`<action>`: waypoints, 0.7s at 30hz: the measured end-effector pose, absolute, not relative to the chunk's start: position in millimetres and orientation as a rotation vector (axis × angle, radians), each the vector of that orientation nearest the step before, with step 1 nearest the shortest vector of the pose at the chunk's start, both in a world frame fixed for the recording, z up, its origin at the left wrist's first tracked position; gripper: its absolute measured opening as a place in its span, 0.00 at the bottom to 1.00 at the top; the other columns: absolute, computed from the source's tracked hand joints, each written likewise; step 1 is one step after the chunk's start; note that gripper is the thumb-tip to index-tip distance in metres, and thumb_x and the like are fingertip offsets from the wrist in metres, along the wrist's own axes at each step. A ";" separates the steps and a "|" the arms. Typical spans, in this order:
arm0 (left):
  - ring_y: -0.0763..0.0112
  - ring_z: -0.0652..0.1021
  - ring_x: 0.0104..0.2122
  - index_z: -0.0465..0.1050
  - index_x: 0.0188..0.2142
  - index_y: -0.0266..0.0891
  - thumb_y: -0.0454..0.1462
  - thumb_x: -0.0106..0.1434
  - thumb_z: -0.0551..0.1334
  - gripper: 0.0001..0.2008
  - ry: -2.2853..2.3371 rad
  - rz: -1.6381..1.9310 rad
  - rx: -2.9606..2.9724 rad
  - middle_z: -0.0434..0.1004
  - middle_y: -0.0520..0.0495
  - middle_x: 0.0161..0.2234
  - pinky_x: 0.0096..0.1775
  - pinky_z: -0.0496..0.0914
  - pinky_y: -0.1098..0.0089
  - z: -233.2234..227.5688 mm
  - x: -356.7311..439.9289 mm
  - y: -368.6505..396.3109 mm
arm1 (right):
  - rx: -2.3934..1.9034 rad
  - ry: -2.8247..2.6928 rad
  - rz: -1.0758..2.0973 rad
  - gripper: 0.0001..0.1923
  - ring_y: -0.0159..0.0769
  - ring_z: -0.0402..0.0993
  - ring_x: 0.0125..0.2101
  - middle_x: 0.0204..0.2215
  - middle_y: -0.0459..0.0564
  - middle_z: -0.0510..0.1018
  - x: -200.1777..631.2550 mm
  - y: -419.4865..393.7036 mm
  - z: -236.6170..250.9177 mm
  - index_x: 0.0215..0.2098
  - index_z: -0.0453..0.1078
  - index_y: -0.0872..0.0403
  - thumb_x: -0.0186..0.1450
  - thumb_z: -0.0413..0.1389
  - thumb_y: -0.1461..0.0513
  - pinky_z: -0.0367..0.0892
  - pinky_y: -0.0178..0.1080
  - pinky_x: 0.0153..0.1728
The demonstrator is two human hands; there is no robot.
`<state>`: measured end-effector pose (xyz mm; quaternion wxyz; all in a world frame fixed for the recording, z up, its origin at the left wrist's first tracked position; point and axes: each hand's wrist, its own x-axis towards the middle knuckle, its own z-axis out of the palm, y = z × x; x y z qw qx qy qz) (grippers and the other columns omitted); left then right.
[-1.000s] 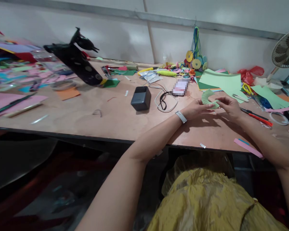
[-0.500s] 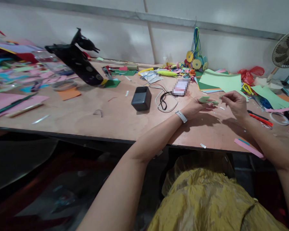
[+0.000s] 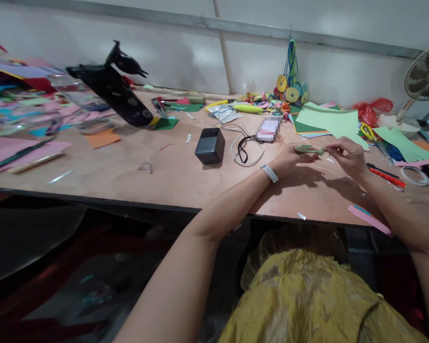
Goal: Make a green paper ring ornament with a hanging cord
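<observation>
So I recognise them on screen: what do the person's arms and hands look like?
The left hand and right hand are ungloved. A pale grey wristband, possibly a watch strap, circles the left wrist; none shows on the right. Neither the left forearm nor the right forearm shows a sleeve.

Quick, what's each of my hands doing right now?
Left hand: closed, holding light green paper.
Right hand: closed at the paper's edge; whether it's gripping can't be told.

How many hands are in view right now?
2: the left hand holds the pale green paper piece; the right hand is at that piece's right end. No others show.
</observation>
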<state>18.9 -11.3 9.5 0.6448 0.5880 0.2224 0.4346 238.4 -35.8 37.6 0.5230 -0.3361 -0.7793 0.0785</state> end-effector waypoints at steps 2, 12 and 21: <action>0.62 0.86 0.40 0.86 0.41 0.33 0.45 0.47 0.83 0.25 0.511 0.995 1.314 0.87 0.38 0.40 0.52 0.77 0.57 7.9 19.5 -10.7 | -0.827 -1.884 0.182 0.16 0.37 0.75 0.29 0.30 0.50 0.82 239.1 -35.6 38.0 0.34 0.82 0.47 0.70 0.63 0.46 0.70 0.41 0.30; 0.64 0.86 0.40 0.87 0.42 0.35 0.43 0.47 0.83 0.23 0.491 0.980 1.320 0.88 0.39 0.40 0.52 0.77 0.59 5.4 19.2 -7.2 | -0.840 -1.904 0.189 0.15 0.39 0.74 0.29 0.30 0.51 0.82 241.3 -33.5 35.8 0.34 0.82 0.47 0.69 0.63 0.46 0.70 0.42 0.31; 0.65 0.85 0.38 0.86 0.41 0.34 0.43 0.47 0.83 0.24 0.496 0.996 1.300 0.88 0.39 0.39 0.52 0.77 0.58 5.8 19.6 -8.4 | -0.881 -1.906 0.178 0.17 0.40 0.76 0.30 0.30 0.51 0.83 241.3 -34.3 36.7 0.33 0.82 0.47 0.69 0.63 0.45 0.73 0.43 0.33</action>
